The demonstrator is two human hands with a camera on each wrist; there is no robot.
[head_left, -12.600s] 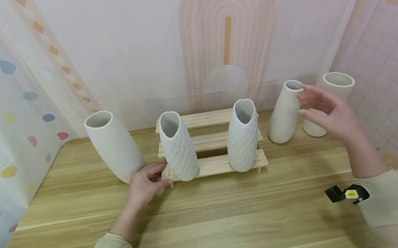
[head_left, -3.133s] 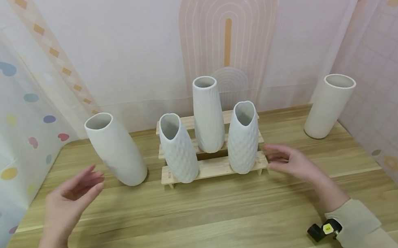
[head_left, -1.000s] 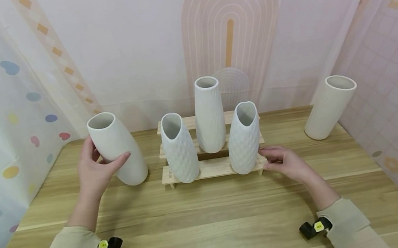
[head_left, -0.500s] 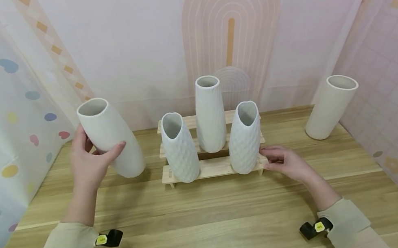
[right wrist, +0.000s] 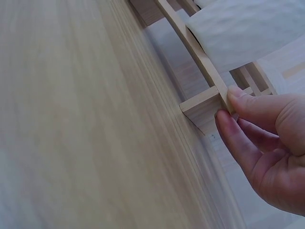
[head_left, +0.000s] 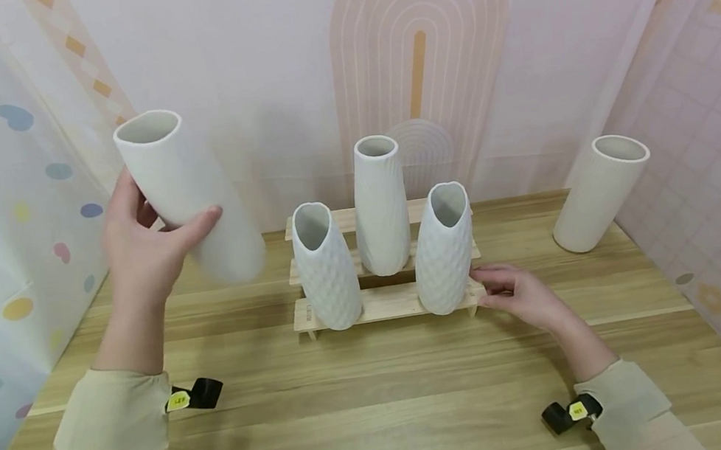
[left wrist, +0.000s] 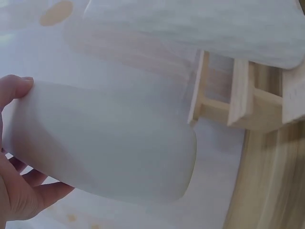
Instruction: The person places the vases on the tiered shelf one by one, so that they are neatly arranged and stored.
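My left hand (head_left: 145, 242) grips a smooth white vase (head_left: 184, 178) round its side and holds it up off the table, tilted, at the left. In the left wrist view the thumb and fingers wrap the vase (left wrist: 109, 143) near one end. My right hand (head_left: 518, 296) pinches the right end of the lowest step of a three-step wooden stand (head_left: 389, 303), thumb and fingers on the board's edge (right wrist: 212, 71). On that step stand two dimpled white vases, one left (head_left: 330, 280) and one right (head_left: 443, 264). A ribbed white vase (head_left: 381, 215) stands between them on the middle step.
Another white vase (head_left: 598, 198), a plain cylinder, stands at the right on the wooden table (head_left: 381, 408). Patterned curtains (head_left: 235, 61) hang behind and at both sides. A black wrist camera (head_left: 196, 396) sits on each sleeve.
Earlier the ribbed vase went from the right onto the middle step. My left hand took hold of the smooth vase and raised it off the table; my right hand has stayed on the stand's end.
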